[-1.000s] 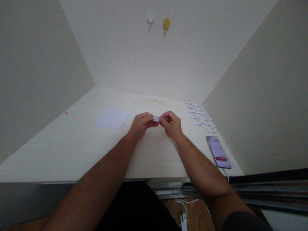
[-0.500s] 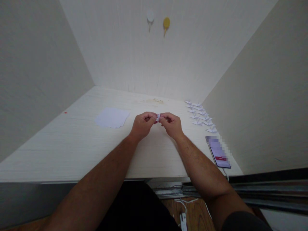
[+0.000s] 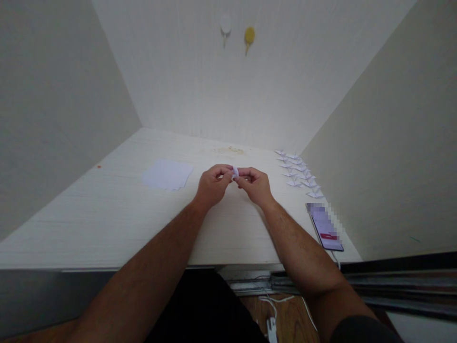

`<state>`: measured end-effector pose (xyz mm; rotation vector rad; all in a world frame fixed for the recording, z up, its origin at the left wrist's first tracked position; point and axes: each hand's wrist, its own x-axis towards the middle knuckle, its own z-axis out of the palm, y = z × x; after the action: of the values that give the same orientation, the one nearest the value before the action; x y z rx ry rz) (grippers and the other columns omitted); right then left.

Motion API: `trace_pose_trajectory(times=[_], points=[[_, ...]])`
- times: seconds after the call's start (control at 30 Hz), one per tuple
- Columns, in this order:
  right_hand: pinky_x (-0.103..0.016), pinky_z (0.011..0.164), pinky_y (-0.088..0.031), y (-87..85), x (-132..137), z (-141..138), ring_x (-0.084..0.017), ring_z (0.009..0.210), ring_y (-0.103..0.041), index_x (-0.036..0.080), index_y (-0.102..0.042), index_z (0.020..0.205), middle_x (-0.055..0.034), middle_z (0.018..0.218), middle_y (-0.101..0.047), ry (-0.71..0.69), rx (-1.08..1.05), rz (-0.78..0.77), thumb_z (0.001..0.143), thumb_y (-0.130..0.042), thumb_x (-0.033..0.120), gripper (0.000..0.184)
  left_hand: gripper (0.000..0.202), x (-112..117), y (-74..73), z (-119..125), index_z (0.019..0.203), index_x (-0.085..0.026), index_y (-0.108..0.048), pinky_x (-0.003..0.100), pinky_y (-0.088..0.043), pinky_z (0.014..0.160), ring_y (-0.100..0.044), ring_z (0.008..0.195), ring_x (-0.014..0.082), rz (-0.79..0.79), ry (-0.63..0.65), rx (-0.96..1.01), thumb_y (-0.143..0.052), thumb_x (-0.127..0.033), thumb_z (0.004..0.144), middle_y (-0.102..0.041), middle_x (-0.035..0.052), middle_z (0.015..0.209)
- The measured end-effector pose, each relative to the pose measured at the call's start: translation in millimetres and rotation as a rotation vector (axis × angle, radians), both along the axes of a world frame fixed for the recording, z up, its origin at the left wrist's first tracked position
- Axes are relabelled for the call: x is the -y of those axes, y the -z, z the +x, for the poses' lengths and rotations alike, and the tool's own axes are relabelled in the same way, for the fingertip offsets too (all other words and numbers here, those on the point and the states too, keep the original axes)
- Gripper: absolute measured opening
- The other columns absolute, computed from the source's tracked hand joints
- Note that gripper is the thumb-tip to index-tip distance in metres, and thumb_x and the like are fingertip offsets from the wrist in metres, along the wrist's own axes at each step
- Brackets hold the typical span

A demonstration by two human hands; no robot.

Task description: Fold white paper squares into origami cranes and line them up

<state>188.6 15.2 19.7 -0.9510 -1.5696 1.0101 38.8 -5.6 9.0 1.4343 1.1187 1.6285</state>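
Both hands meet above the middle of the pale wooden desk (image 3: 107, 214). My left hand (image 3: 213, 185) and my right hand (image 3: 254, 185) each pinch one side of a small folded piece of white paper (image 3: 235, 172), held between the fingertips just above the desk. Most of the paper is hidden by my fingers. A thin stack of white paper sheets (image 3: 167, 174) lies flat on the desk to the left of my left hand.
Several small folded white paper figures (image 3: 299, 173) lie in rows at the desk's back right. A phone (image 3: 324, 226) with a lit screen lies near the front right corner, a white cable trailing off the edge. Walls enclose the desk on three sides; two hooks (image 3: 237, 31) hang on the back wall.
The paper piece showed wider between my hands a second ago; now it is pinched tighter and raised slightly, with my fingertips closer together. My arms have barely shifted.
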Motion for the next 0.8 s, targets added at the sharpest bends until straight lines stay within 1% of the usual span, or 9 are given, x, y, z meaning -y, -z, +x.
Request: trace_pose_trajectory(times=[0.13,0.27,0.37,0.5,0.57,0.63,0.73,0.8], points=[[-0.027,0.058,-0.055,1.5,-0.3,-0.5,-0.013,0.071,-0.066,0.019,-0.065,0.073,-0.0075,0.102,-0.074,0.002,-0.021,-0.006,0.067,-0.075,0.039,0.024,0.018,0.2,-0.6,-0.9,0.080,-0.016,-0.071,0.028,-0.056,0.072,-0.066,0.081,0.0153,-0.012,0.021,0.010,-0.065,-0.033,0.081,-0.072,0.0086,0.104],[-0.027,0.058,-0.054,1.2,0.7,-0.9,-0.012,0.067,-0.064,0.019,-0.064,0.072,-0.0072,0.104,-0.074,0.000,-0.007,-0.015,0.069,-0.073,0.039,0.021,0.020,0.9,-2.2,-1.2,0.079,-0.015,-0.068,0.028,-0.057,0.070,-0.067,0.080,0.0153,-0.021,0.012,0.033,-0.065,-0.035,0.081,-0.072,0.0094,0.104],[-0.027,0.057,-0.054,-0.5,2.1,-0.9,-0.013,0.067,-0.063,0.020,-0.064,0.073,-0.0068,0.101,-0.074,-0.013,-0.028,-0.012,0.070,-0.072,0.037,0.019,0.022,1.5,-5.5,-0.6,0.078,-0.015,-0.067,0.028,-0.058,0.069,-0.067,0.076,0.0146,-0.058,0.005,0.086,-0.065,-0.037,0.081,-0.073,0.0089,0.098],[-0.026,0.057,-0.054,-1.7,1.8,0.5,-0.013,0.070,-0.064,0.019,-0.063,0.072,-0.0070,0.104,-0.073,-0.028,-0.044,-0.007,0.071,-0.069,0.034,0.016,0.021,0.4,-8.1,-0.4,0.076,-0.016,-0.062,0.029,-0.058,0.068,-0.066,0.073,0.0139,-0.123,0.008,0.237,-0.066,-0.036,0.079,-0.072,0.0057,0.087],[-0.025,0.056,-0.053,-1.5,0.3,1.3,-0.013,0.068,-0.065,0.019,-0.061,0.069,-0.0063,0.097,-0.073,0.003,-0.072,-0.020,0.070,-0.068,0.031,0.014,0.020,-0.4,-8.1,-0.2,0.076,-0.016,-0.059,0.028,-0.058,0.065,-0.067,0.072,0.0143,-0.148,0.009,0.300,-0.065,-0.035,0.079,-0.070,0.0042,0.081],[-0.025,0.053,-0.052,-1.1,-1.7,1.8,-0.012,0.061,-0.065,0.018,-0.059,0.067,-0.0042,0.080,-0.072,0.047,-0.103,-0.052,0.068,-0.066,0.027,0.012,0.020,-0.6,-7.9,0.3,0.077,-0.017,-0.058,0.028,-0.057,0.064,-0.069,0.070,0.0153,-0.173,0.015,0.325,-0.064,-0.035,0.079,-0.069,0.0034,0.075],[-0.024,0.051,-0.051,-1.0,-3.7,1.3,-0.012,0.050,-0.062,0.019,-0.056,0.069,0.0015,0.057,-0.064,0.091,-0.098,-0.113,0.066,-0.064,0.025,0.011,0.022,-0.1,-7.6,1.4,0.080,-0.017,-0.056,0.030,-0.057,0.065,-0.070,0.067,0.0170,-0.190,0.038,0.307,-0.065,-0.037,0.080,-0.068,0.0031,0.069],[-0.024,0.049,-0.050,-1.6,-3.6,0.3,-0.012,0.047,-0.060,0.020,-0.054,0.073,0.0043,0.053,-0.061,0.095,-0.096,-0.138,0.065,-0.065,0.026,0.015,0.022,0.3,-7.2,1.7,0.081,-0.017,-0.056,0.031,-0.057,0.065,-0.070,0.066,0.0173,-0.180,0.040,0.271,-0.064,-0.038,0.080,-0.069,0.0033,0.067]])
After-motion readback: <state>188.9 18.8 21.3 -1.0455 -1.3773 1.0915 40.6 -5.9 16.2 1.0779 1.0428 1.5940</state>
